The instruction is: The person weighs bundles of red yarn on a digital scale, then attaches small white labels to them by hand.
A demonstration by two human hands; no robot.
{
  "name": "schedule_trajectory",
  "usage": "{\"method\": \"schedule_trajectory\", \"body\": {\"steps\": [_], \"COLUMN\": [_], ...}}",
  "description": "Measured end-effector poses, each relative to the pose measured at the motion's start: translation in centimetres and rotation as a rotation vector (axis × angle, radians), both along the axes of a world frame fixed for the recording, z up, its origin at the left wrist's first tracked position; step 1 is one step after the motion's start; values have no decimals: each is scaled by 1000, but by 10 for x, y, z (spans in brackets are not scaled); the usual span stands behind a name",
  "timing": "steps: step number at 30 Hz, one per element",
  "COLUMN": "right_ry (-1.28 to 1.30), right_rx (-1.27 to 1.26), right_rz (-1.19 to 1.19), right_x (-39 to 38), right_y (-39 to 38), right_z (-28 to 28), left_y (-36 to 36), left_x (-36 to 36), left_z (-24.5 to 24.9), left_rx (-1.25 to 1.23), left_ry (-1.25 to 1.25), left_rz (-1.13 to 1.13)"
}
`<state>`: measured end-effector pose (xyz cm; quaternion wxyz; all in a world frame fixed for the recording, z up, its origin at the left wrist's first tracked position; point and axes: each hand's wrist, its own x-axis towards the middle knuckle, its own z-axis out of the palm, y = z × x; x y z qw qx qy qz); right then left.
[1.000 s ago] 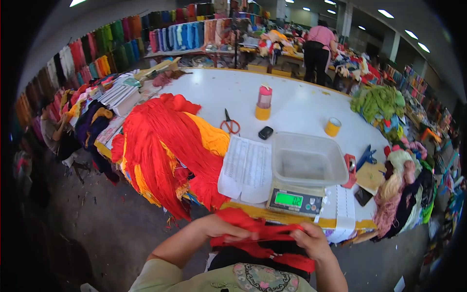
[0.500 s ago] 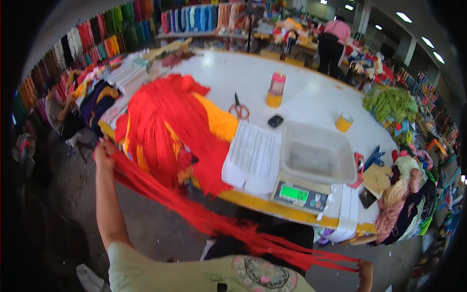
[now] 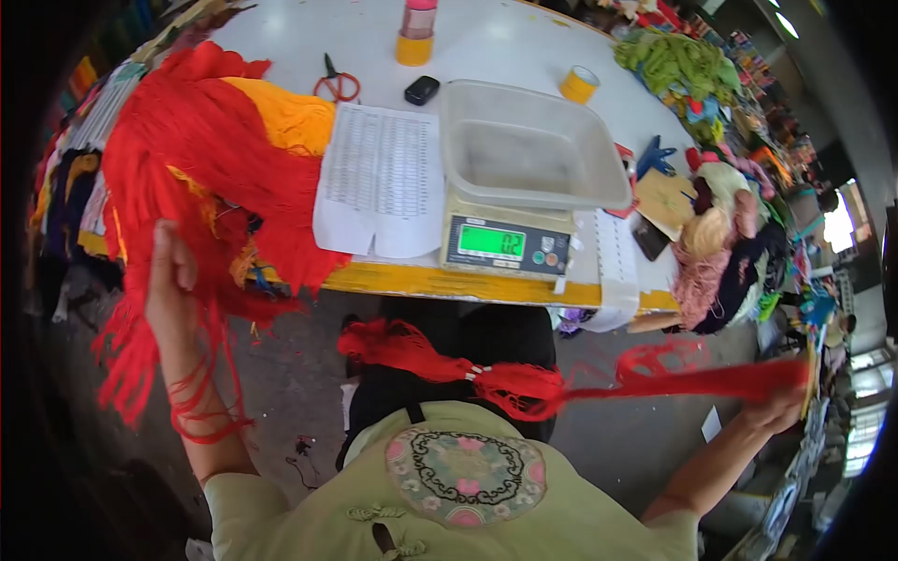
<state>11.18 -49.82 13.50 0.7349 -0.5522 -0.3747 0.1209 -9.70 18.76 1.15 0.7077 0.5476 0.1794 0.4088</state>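
Observation:
My right hand [image 3: 778, 404] is closed on one end of a red yarn skein [image 3: 524, 381], far out at the right. The skein stretches leftward across my lap, with small white ties near its middle and a loose loop above it. At the left, my left hand [image 3: 170, 271] rests against the large heap of red yarn [image 3: 210, 131] on the table edge. Its visible fingers point upward, partly extended, and no skein shows gripped in them. Loose red strands hang around my left wrist and forearm.
A digital scale [image 3: 510, 245] bearing a clear plastic tub [image 3: 533, 194] stands at the table's front. Around it are a printed sheet [image 3: 379, 178], yellow yarn [image 3: 290, 117], scissors [image 3: 339, 86], a black object [image 3: 422, 90], tape rolls [image 3: 580, 84] and mixed yarn [image 3: 716, 252].
The skein's left end has left my left hand and now lies over my lap. My right hand has moved outward and up with its end. The view has tilted down and turned right.

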Motion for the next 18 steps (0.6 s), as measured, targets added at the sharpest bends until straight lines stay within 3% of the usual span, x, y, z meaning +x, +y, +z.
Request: {"method": "schedule_trajectory", "body": {"steps": [3,7,9,10,11,13,15,16,18], "right_ry": [-178,-306,-382,-600,-810,-670,-653,-667,-690], "right_rx": [234,163,273,195,109,212,198,225,278], "right_rz": [172,613,270,117,-42,122,-7,26,95], "right_x": [9,82,77,84,95,142,158,157,162], "right_y": [62,189,227,243,256,264,268,285,309], "right_z": [108,222,246,259,274,328,347,332,291], "left_y": [-44,-75,-79,-84,-83,-80,-92,-96,-96], "left_x": [55,110,128,127,129,129,130,129,126], "left_z": [-28,-105,-152,-139,-143,-152,-142,-137,-127], "left_rx": [-22,-305,106,237,205,141,379,497,464], "left_ry": [15,214,325,252,239,217,227,232,243], "left_rz": [-73,-186,-150,-155,-155,-152,-17,59,0]}}
